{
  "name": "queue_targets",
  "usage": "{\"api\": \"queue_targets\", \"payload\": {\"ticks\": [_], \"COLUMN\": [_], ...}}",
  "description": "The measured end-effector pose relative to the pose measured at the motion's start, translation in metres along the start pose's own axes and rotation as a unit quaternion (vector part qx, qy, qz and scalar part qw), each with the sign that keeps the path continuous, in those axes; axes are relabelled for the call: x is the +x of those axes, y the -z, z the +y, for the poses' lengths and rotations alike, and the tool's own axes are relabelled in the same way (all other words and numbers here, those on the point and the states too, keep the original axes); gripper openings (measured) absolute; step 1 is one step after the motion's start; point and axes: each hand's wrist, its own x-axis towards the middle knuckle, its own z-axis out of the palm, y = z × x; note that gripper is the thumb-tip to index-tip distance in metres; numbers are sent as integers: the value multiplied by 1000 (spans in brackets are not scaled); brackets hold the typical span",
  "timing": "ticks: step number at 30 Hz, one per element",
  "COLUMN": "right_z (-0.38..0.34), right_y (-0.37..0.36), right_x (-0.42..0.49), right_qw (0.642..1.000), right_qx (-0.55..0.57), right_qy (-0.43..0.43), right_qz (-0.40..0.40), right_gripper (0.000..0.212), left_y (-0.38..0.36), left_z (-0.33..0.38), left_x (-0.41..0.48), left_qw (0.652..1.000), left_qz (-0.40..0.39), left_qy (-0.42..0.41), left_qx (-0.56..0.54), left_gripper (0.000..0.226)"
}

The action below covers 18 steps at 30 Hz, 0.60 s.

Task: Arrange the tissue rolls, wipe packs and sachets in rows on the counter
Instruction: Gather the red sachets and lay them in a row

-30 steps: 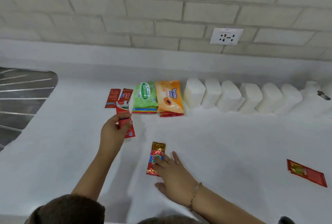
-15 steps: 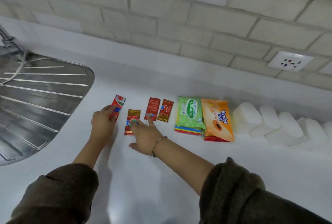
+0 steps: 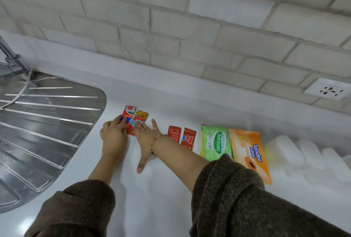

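My left hand (image 3: 114, 135) rests its fingertips on the lower end of a red sachet (image 3: 129, 111) that lies flat on the white counter (image 3: 155, 195). Right beside it lies a red and gold sachet (image 3: 142, 116), and my right hand (image 3: 147, 138) presses straight fingers on it. To the right, two more red sachets (image 3: 173, 132) (image 3: 189, 138) lie side by side. After them come a green Sanicare wipe pack (image 3: 216, 141), an orange Tender Love wipe pack (image 3: 250, 154) and white tissue rolls (image 3: 283, 149) in a line along the wall.
A steel sink drainboard (image 3: 47, 122) fills the left side, with a tap base (image 3: 11, 60) behind it. The brick wall carries a white socket (image 3: 330, 89) at the right. Brown sleeves cover both forearms at the bottom.
Both hands have moved the two sachets further back and together; they now lie side by side to the left of the other two red sachets. The camera has come closer.
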Motion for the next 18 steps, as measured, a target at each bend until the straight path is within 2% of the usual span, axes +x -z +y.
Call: {"api": "queue_targets", "payload": {"ticks": [8,14,18], "right_z": [-9,-8,-4], "right_y": [3,1,-9], "right_x": [-1,-7,-25], "right_qw": [999,999,995], "right_qx": [-29,-3,-15], "right_qy": [16,19,16], "right_qz": [14,27,93], "right_gripper": [137,132,125], "left_y": [1,1,5], "left_z": [-2,-2,4], "left_x": [-7,-11,-21], "left_qw": [998,996,990], "left_qz": [35,66,108], "left_qy": [49,60,54], "left_qx": [-5,-11,-72], "left_gripper": [36,39,39]}}
